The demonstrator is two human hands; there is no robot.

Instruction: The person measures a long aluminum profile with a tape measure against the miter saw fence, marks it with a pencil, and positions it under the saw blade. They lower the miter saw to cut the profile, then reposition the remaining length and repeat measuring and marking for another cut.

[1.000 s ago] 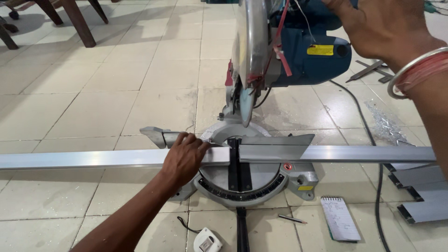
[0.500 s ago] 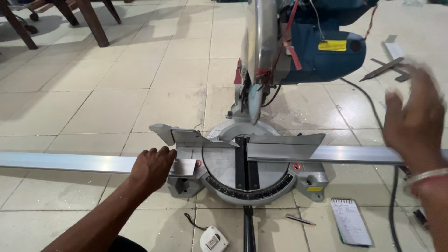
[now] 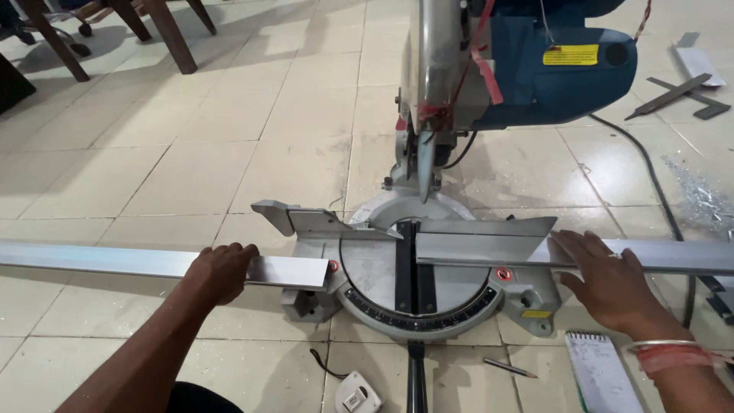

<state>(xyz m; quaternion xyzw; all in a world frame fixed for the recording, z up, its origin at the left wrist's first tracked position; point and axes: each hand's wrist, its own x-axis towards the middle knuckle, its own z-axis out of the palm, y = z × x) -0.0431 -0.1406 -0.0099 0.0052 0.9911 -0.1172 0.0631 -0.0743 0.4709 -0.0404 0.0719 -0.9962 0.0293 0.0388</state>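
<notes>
On the tiled floor we list: a blue mitre saw, blade raised; left aluminium bar beneath our left hand, fingers curled over it; right aluminium bar pressed under our right hand, fingers flat; notepad; pencil.

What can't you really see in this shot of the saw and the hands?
- Left metal bar: far end cut off by the frame's left edge.
- Right bar: partly hidden under the right hand.
- Notepad: bottom cropped, writing too small.
- Saw motor: top cut off.
</notes>
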